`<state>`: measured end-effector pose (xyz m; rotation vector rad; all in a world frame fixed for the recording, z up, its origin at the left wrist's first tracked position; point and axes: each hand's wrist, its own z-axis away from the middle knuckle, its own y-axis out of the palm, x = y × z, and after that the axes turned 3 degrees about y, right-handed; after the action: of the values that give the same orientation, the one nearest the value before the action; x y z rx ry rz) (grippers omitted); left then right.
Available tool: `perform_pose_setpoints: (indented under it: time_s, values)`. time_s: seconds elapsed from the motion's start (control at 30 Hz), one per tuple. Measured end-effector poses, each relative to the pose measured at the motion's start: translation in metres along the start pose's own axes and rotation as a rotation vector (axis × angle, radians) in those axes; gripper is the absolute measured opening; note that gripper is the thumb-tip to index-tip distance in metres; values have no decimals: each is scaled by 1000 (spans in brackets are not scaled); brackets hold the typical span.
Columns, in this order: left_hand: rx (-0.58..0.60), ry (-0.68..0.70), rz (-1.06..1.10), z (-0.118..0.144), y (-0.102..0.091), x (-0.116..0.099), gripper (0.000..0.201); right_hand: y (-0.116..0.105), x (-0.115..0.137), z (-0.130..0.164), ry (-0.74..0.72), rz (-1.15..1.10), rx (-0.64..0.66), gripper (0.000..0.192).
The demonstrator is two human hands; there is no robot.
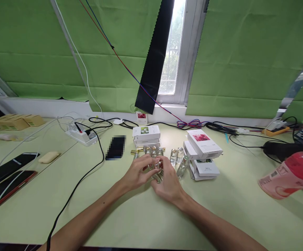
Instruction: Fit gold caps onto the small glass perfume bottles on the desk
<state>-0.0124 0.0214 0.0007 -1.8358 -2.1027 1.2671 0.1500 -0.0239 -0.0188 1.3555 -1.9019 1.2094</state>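
Note:
My left hand (138, 170) and my right hand (168, 183) meet at the middle of the pale green table (141, 223), both closed around a small clear glass bottle (158, 174) between the fingertips. Several more small glass bottles (179, 158) with silver caps stand just behind and to the right of my hands. A stack of white boxes with a green flower picture (146, 136) lies behind them. At the right, another stack of white boxes (203, 155) has a red flower box on top.
A dark phone (116, 147) lies left of the boxes. A white power strip (82, 136) with black cables sits further left. Two phones (7, 174) lie at the left edge. A red and pink bottle (289, 174) lies at the right. Cables run along the window sill.

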Motion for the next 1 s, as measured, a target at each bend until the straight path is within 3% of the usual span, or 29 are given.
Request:
perform_pose_setpoints:
  time_s: [1.0]
  values:
    - [6,-105,70,0,1,-3,18,-1,-1,-2,-15,-34,17,58]
